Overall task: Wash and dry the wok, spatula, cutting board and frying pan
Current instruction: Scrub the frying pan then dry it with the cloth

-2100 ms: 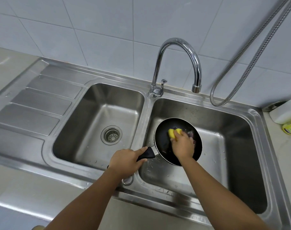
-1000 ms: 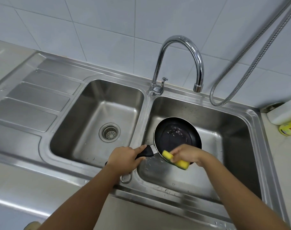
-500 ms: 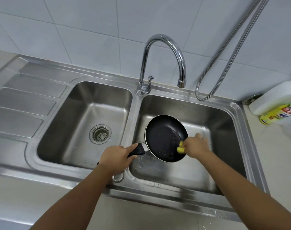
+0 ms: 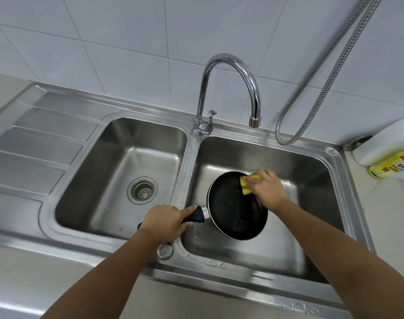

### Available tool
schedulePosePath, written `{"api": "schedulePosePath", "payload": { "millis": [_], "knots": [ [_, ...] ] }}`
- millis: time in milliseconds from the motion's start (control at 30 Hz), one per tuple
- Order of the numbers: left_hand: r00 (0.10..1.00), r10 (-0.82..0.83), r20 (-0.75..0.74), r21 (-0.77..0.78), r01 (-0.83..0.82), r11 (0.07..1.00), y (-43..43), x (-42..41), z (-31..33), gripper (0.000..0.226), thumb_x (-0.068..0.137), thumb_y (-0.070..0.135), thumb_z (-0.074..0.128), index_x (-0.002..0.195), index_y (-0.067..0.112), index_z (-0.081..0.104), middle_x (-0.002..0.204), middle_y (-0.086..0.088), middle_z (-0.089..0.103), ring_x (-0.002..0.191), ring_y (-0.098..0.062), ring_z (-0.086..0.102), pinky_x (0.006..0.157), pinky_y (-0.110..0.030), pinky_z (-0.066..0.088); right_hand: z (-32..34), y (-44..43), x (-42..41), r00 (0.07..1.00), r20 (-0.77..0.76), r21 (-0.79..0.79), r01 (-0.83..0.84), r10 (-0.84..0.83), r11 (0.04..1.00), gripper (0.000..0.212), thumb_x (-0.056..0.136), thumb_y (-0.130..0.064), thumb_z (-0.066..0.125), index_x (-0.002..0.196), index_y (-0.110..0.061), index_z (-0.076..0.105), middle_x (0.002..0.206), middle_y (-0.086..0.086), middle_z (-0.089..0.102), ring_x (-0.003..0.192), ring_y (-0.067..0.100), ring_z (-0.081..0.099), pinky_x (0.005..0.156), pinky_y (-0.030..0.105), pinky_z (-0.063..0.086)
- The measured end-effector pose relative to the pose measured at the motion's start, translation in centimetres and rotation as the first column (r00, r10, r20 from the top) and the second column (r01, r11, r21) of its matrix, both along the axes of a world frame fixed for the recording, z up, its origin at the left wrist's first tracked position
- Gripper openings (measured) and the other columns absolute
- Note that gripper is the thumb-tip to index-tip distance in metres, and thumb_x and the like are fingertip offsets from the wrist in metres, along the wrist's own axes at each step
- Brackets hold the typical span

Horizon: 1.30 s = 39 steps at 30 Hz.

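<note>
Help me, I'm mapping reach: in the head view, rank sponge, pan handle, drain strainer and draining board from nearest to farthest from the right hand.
1. sponge, gripped in the right hand itself.
2. pan handle, just to its left.
3. drain strainer, in the left basin.
4. draining board, far left.

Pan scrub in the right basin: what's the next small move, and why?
Probably sweep the sponge toward the near rim across the frying pan floor. The right hand holds it at the far rim, pale streaks show mid-pan, the left hand grips the handle, and no water runs from the faucet.
</note>
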<state>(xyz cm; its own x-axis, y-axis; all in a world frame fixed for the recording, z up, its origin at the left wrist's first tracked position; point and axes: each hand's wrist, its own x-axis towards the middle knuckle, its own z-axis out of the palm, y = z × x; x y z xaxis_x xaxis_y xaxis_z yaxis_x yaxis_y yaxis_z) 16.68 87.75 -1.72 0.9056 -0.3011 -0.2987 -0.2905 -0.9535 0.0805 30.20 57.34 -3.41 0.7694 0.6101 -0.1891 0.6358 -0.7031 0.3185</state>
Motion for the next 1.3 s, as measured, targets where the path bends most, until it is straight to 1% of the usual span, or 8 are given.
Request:
{"api": "schedulePosePath", "payload": {
  "millis": [367,533,633,700,800,967,1133,1300],
  "knots": [
    [0.998,0.068,-0.003,-0.038,-0.068,0.997,0.2,0.0,-0.3,0.054,0.098,0.058,0.029,0.150,0.045,0.020,0.100,-0.001,0.067,0.094,-0.025,0.063,0.069,-0.033,0.040,0.4,3.4,2.1,0.981,0.124,0.045,-0.153,0.147,0.987,0.022,0.066,-0.021,0.084,0.084,-0.031,0.076,0.111,-0.016,0.069,0.091,0.022,0.055,0.079,0.032,0.039],
    [0.991,0.134,0.016,-0.084,-0.132,0.988,0.2,0.0,-0.6,0.054,0.098,0.058,0.031,0.150,0.046,0.021,0.100,-0.002,0.068,0.096,-0.026,0.063,0.071,-0.033,0.042,0.0,-1.5,-1.1,0.986,0.168,0.185,-0.013,-0.018,0.983,0.016,0.064,-0.019,0.074,0.078,-0.028,0.076,0.100,-0.009,0.073,0.085,0.026,0.050,0.077,0.034,0.033],
    [0.983,0.184,0.014,-0.124,-0.181,0.976,0.1,-0.2,-0.7,0.054,0.098,0.059,0.032,0.149,0.047,0.020,0.099,-0.001,0.067,0.095,-0.023,0.062,0.067,-0.031,0.036,1.4,0.0,-4.9,0.961,-0.061,0.231,0.275,-0.268,0.933,0.024,0.080,-0.030,0.047,0.074,-0.027,0.070,0.082,-0.008,0.070,0.086,0.026,0.053,0.078,0.036,0.039],
    [0.974,0.224,0.007,-0.151,-0.221,0.964,0.1,-0.2,-0.7,0.054,0.097,0.059,0.033,0.149,0.047,0.022,0.097,-0.001,0.067,0.093,-0.022,0.062,0.066,-0.030,0.036,1.1,2.5,-6.1,0.871,-0.345,0.169,0.425,-0.351,0.889,0.028,0.089,-0.049,0.047,0.099,-0.040,0.071,0.104,-0.017,0.070,0.108,0.021,0.051,0.093,0.036,0.036],
    [0.962,0.273,-0.002,-0.174,-0.269,0.947,0.2,-0.2,-0.9,0.054,0.097,0.059,0.034,0.148,0.048,0.024,0.095,-0.001,0.067,0.092,-0.021,0.062,0.067,-0.031,0.039,-0.9,6.6,-5.7,0.715,-0.669,0.367,0.554,-0.201,0.748,0.040,0.087,-0.063,0.053,0.124,-0.048,0.061,0.133,-0.026,0.056,0.129,0.015,0.049,0.110,0.037,0.036],
    [0.954,0.298,0.008,-0.149,-0.294,0.944,0.1,-0.3,-0.9,0.054,0.096,0.061,0.033,0.148,0.048,0.024,0.095,-0.001,0.068,0.092,-0.022,0.062,0.071,-0.032,0.043,-2.1,10.4,-0.7,0.841,-0.465,0.330,0.453,-0.275,0.828,0.054,0.098,-0.041,0.049,0.150,-0.036,0.033,0.162,-0.006,0.019,0.133,0.035,0.036,0.108,0.043,0.038],
    [0.947,0.322,-0.006,-0.169,-0.318,0.933,0.1,-0.4,-1.0,0.054,0.096,0.061,0.033,0.147,0.048,0.025,0.096,-0.001,0.068,0.094,-0.022,0.061,0.074,-0.032,0.045,-2.1,9.1,-1.6,0.694,-0.396,0.288,0.716,-0.602,0.636,0.052,0.098,-0.041,0.047,0.147,-0.029,0.034,0.154,0.008,0.026,0.126,0.038,0.036,0.096,0.043,0.042],
    [0.948,0.319,-0.027,-0.185,-0.318,0.930,0.3,-0.1,-0.9,0.053,0.095,0.061,0.035,0.146,0.050,0.027,0.097,-0.002,0.068,0.097,-0.024,0.061,0.078,-0.032,0.046,-2.0,8.2,-2.5,0.811,-0.402,0.302,0.556,-0.426,0.774,0.051,0.095,-0.044,0.052,0.144,-0.041,0.039,0.152,-0.003,0.035,0.128,0.032,0.038,0.099,0.039,0.043]
  ]
}}
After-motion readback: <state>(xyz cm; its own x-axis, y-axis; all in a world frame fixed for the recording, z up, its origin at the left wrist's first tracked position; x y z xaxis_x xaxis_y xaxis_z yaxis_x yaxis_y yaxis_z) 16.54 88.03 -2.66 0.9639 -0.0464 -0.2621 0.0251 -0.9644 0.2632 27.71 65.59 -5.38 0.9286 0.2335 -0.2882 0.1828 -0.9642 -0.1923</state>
